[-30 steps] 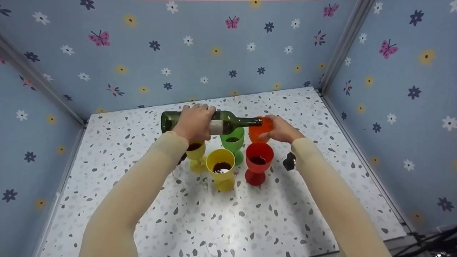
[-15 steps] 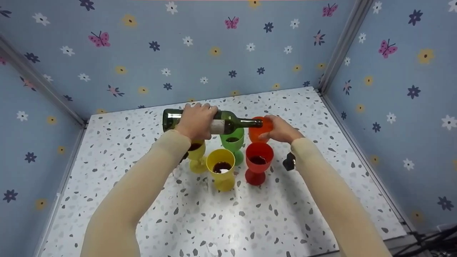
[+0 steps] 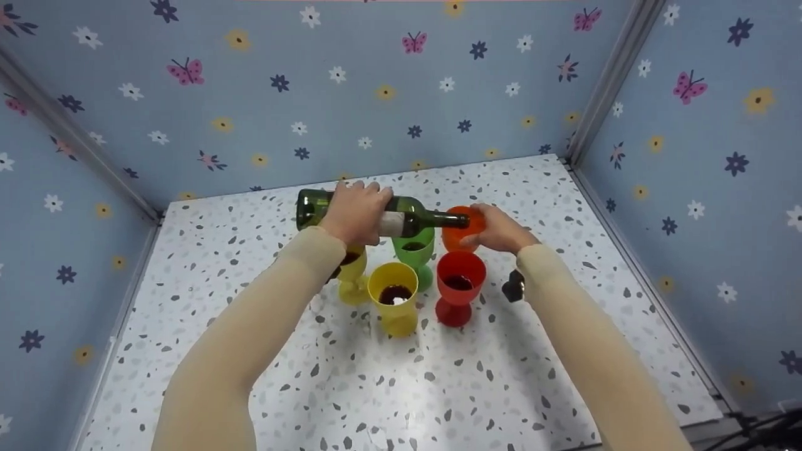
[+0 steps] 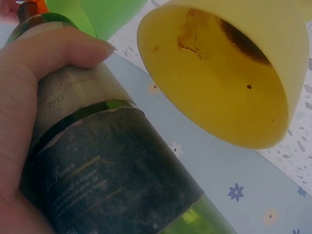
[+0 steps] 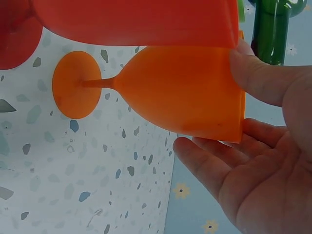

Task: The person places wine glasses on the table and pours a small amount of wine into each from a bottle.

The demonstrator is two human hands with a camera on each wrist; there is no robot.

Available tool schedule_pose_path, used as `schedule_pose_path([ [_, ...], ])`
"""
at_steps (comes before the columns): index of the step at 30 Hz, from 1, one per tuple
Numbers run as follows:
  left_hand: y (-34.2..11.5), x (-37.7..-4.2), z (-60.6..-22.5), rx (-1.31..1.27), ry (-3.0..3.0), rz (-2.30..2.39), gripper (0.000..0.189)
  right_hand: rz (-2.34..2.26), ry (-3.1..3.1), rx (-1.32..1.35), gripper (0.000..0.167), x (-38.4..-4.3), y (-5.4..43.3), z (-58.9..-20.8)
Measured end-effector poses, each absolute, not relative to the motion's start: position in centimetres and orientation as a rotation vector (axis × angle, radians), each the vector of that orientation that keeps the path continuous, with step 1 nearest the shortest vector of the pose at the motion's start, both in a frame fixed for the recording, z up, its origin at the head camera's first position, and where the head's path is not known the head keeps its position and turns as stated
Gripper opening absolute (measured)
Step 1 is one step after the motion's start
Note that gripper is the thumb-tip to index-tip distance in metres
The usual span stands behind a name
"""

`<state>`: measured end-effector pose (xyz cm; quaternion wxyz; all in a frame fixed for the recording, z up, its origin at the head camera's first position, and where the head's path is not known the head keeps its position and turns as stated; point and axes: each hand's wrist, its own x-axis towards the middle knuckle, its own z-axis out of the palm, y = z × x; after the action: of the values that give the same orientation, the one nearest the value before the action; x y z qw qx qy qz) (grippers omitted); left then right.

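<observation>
My left hand (image 3: 357,213) grips a green wine bottle (image 3: 410,216) round its body. The bottle lies nearly level, base slightly higher, its mouth over the rim of an orange goblet (image 3: 455,239). My right hand (image 3: 499,230) holds that goblet by its bowl near the rim; in the right wrist view the thumb is on one side and the fingers on the other, with the goblet's foot (image 5: 68,100) on the table. The bottle's label (image 4: 87,165) shows in the left wrist view. Inside the orange goblet is hidden.
A green goblet (image 3: 418,254) stands under the bottle. A red goblet (image 3: 458,299) and two yellow goblets, the front one (image 3: 398,321) and the left one (image 3: 353,275), stand nearer; all hold dark liquid. Flowered walls (image 3: 363,75) enclose the speckled table (image 3: 501,376).
The bottle's base has risen slightly and shifted a little right in my left hand, its mouth staying at the orange goblet. My right hand keeps its hold. The head view has shifted slightly.
</observation>
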<state>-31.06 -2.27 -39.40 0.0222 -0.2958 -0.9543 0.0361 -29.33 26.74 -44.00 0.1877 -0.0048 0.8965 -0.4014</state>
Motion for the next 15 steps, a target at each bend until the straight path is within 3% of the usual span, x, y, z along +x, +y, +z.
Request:
schedule_pose_path([
  [15, -1.79, -30.70, -39.12, -0.920, -2.963, 0.187, 0.077, -1.164, 2.502, 0.008, 0.083, -29.45, 26.61, -44.21],
])
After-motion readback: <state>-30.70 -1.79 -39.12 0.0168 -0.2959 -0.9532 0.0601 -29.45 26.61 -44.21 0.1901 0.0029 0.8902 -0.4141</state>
